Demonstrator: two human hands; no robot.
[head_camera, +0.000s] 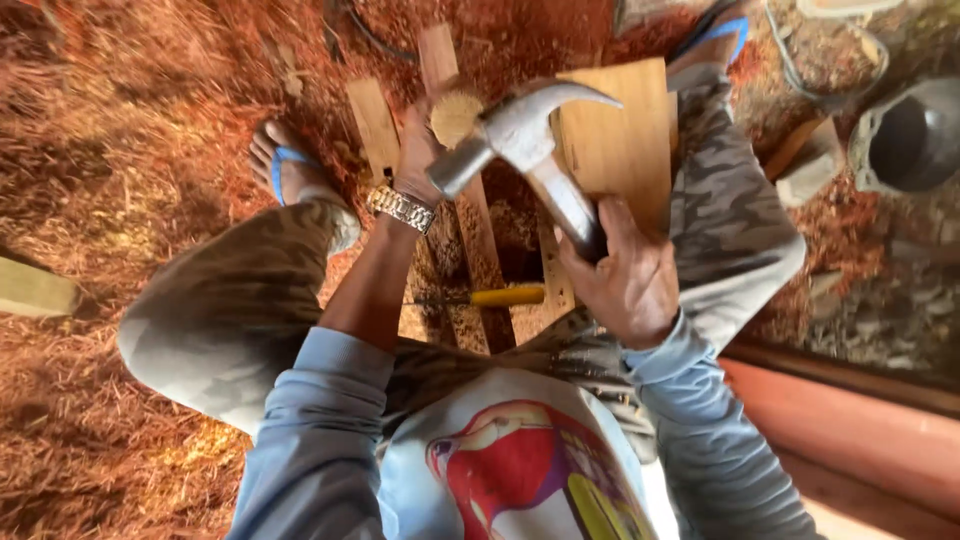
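Note:
My right hand (625, 280) grips the handle of a metal claw hammer (520, 135), raised with its head over the wood. My left hand (420, 150), with a gold watch on the wrist, holds a small round wooden piece (455, 117) against thin wooden slats (375, 125). A flat light wooden board (620, 130) lies just right of the hammer head. I sit low with knees apart, the wood between my feet.
A yellow-handled tool (505, 296) lies on the slats near my lap. Reddish wood shavings (120, 120) cover the ground. My feet wear blue sandals (285, 165). A dark round container (915, 140) stands at the upper right, a wooden block (35, 290) at the left.

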